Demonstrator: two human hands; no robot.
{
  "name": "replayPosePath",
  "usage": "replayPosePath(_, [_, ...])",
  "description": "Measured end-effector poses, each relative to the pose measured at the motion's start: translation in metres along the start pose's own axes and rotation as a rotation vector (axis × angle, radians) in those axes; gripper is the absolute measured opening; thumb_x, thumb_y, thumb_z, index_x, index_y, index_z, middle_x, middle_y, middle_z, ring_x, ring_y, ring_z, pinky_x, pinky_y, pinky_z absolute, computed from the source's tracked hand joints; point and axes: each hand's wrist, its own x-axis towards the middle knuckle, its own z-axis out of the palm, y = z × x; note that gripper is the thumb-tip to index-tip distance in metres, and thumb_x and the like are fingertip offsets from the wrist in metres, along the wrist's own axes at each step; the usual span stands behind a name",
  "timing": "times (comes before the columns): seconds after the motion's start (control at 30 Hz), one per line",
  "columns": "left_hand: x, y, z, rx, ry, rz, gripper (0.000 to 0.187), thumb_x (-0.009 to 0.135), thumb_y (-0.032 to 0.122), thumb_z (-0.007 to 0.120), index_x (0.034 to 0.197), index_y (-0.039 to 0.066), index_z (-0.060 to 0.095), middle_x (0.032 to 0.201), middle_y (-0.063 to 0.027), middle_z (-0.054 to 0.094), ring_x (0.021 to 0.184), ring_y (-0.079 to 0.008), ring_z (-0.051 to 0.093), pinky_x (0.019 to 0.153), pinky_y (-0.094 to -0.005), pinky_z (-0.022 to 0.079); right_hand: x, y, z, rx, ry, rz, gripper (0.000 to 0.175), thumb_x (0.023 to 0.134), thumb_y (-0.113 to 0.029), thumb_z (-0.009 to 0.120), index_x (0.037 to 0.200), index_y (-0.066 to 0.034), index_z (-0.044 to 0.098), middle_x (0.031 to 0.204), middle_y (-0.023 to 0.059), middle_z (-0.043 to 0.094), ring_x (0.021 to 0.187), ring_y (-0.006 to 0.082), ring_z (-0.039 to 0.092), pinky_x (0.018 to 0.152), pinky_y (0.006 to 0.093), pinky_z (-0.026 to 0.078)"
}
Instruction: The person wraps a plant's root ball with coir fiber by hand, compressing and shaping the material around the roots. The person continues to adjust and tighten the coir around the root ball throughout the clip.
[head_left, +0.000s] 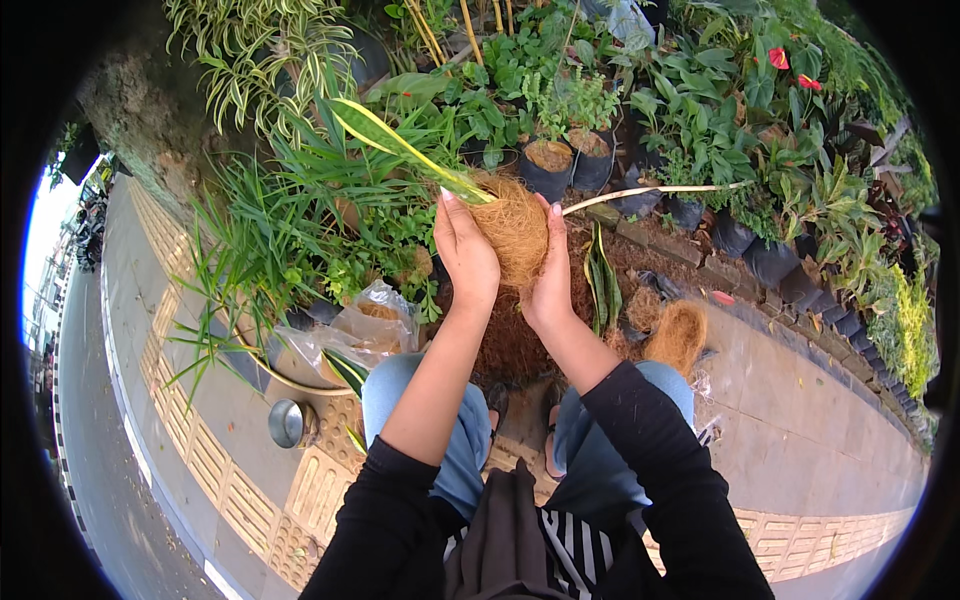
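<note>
Between both palms I hold a ball of brown coconut fibre (513, 225). My left hand (463, 251) cups its left side and my right hand (551, 262) presses on its right. A yellow-edged snake plant leaf (397, 148) sticks out of the ball to the upper left. To the right, a long pale stem or root (652, 193) runs from near my right fingertips; where it begins is hidden. Below the ball lies a heap of dark brown fibre or soil (514, 337), partly covered by my forearms.
At my right lie loose pads of coconut fibre (676, 337) and another snake plant leaf (600, 281). Left are a clear plastic bag (375, 322) and a metal can (292, 424). Plants in black grow bags (546, 172) stand ahead, behind a brick edging (675, 247). A road (97, 420) runs far left.
</note>
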Motion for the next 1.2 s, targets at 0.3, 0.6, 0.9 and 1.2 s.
replayPosePath(0.3, [0.009, -0.009, 0.002, 0.343, -0.210, 0.231, 0.041, 0.105, 0.026, 0.035, 0.115, -0.008, 0.055, 0.110, -0.0197, 0.056, 0.102, -0.0322, 0.054, 0.094, -0.0381, 0.040, 0.000, -0.009, -0.002, 0.239, -0.058, 0.049, 0.050, 0.099, -0.046, 0.046, 0.132, -0.0081, 0.048, 0.127, 0.0078, 0.056, 0.114, 0.0199, 0.057, 0.100, 0.0357, 0.044])
replayPosePath(0.6, [0.018, -0.001, -0.003, 0.193, -0.310, 0.219, 0.033, 0.103, 0.022, 0.038, 0.102, -0.006, 0.055, 0.096, -0.0126, 0.056, 0.087, -0.0194, 0.051, 0.083, -0.0320, 0.041, 0.004, -0.019, -0.003, 0.284, -0.103, 0.246, 0.045, 0.099, -0.047, 0.045, 0.128, -0.0141, 0.051, 0.124, 0.0022, 0.058, 0.113, 0.0174, 0.058, 0.097, 0.0355, 0.047])
replayPosePath(0.9, [0.015, 0.004, -0.006, 0.100, -0.061, -0.066, 0.054, 0.102, 0.030, 0.045, 0.139, -0.009, 0.039, 0.128, -0.0173, 0.055, 0.113, -0.0199, 0.054, 0.099, -0.0296, 0.040, -0.001, -0.028, -0.003, 0.124, -0.084, 0.287, 0.051, 0.099, -0.048, 0.042, 0.135, -0.0120, 0.047, 0.129, 0.0055, 0.055, 0.118, 0.0204, 0.055, 0.101, 0.0387, 0.045])
replayPosePath(1.2, [0.007, -0.015, -0.003, -0.178, -0.031, -0.054, 0.035, 0.105, 0.024, 0.035, 0.115, -0.003, 0.054, 0.103, -0.0088, 0.061, 0.093, -0.0132, 0.055, 0.087, -0.0280, 0.044, -0.004, 0.003, -0.009, -0.120, -0.079, -0.230, 0.049, 0.102, -0.041, 0.043, 0.133, -0.0027, 0.046, 0.127, 0.0115, 0.055, 0.117, 0.0221, 0.056, 0.103, 0.0365, 0.043])
